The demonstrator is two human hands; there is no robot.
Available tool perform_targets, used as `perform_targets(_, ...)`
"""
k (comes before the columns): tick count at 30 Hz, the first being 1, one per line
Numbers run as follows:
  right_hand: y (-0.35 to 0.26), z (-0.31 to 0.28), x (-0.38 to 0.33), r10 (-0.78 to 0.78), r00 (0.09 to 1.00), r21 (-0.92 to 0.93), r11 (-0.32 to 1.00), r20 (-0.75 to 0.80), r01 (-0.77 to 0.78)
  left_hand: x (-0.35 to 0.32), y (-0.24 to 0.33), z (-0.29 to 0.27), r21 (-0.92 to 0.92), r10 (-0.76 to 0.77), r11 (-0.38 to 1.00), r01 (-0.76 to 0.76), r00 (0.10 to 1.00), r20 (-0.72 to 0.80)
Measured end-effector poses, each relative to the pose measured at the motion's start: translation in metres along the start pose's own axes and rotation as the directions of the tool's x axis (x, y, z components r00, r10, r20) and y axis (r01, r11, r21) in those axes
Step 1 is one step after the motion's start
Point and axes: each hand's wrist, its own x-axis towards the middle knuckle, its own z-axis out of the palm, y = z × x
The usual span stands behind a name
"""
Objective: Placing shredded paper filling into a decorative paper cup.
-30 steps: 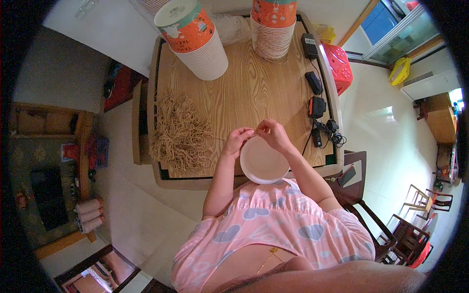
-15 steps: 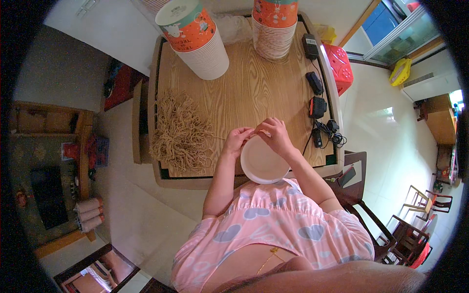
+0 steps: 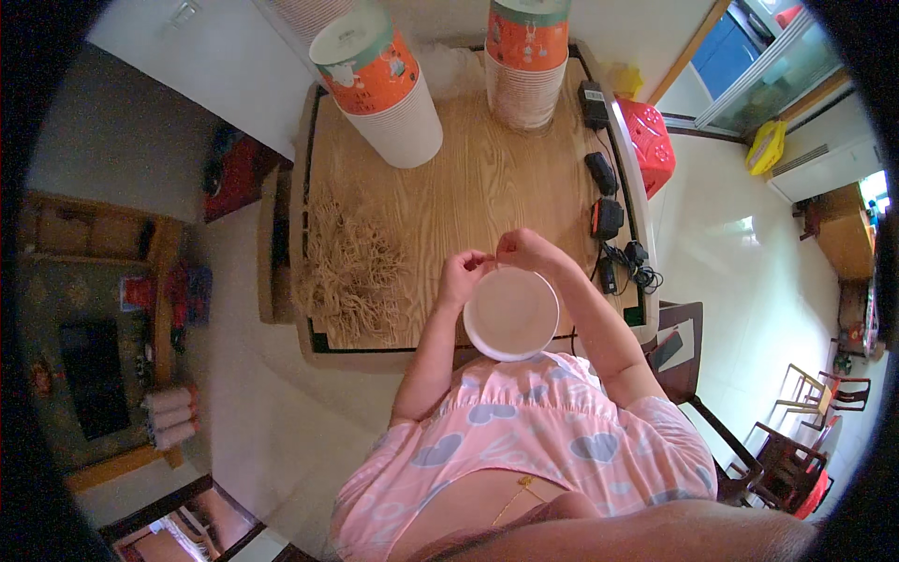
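A round white paper bucket [image 3: 511, 315] stands out at the table's near edge against my body, its pale inside facing up. My left hand [image 3: 464, 275] is closed in a pinch at the bucket's far left rim. Beside it, my right hand [image 3: 526, 249] also pinches at the far rim, fingertips close to the left ones. Whatever small thing lies between the fingertips is too small to make out. Left of my hands lies a loose heap of tan twine cords [image 3: 351, 272] on the wooden tabletop [image 3: 468, 187].
Two tall stacks of nested paper buckets, a left stack [image 3: 398, 122] and a right stack [image 3: 526, 84], stand at the far side. Black adapters and cables [image 3: 607, 217] line the right edge. A red plastic stool [image 3: 646, 145] is beyond it, and a dark chair [image 3: 679, 351] stands nearer.
The view has shifted slightly, so the table sits lower in the picture. My right hand has drawn a little apart from the left at the bucket's rim.
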Motion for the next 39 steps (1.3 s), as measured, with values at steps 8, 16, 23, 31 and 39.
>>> perform_targets(8,0.029,-0.001,0.017,0.176,0.828,0.520,0.704,0.532,-0.483,0.003,-0.017,0.003,0.009,0.010,1.000,-0.010,0.998,-0.054)
perform_targets(16,0.011,0.006,-0.007,0.308,0.918,0.800,0.469,0.249,-0.374,0.004,-0.021,0.006,-0.304,-0.136,0.944,0.131,0.991,0.005)
perform_targets(23,0.008,0.012,-0.028,0.002,0.996,0.634,0.771,-0.090,0.056,0.001,-0.025,0.005,-0.480,-0.141,0.864,0.153,0.988,0.062)
perform_targets(31,-0.009,0.014,-0.021,-0.063,0.949,0.194,0.973,-0.309,0.128,0.006,-0.019,0.003,-0.357,-0.181,0.916,0.181,0.983,0.036)
perform_targets(39,-0.026,0.013,-0.008,-0.153,0.940,-0.006,0.987,-0.303,0.159,0.016,-0.018,0.000,-0.299,-0.062,0.953,0.055,0.998,-0.012)
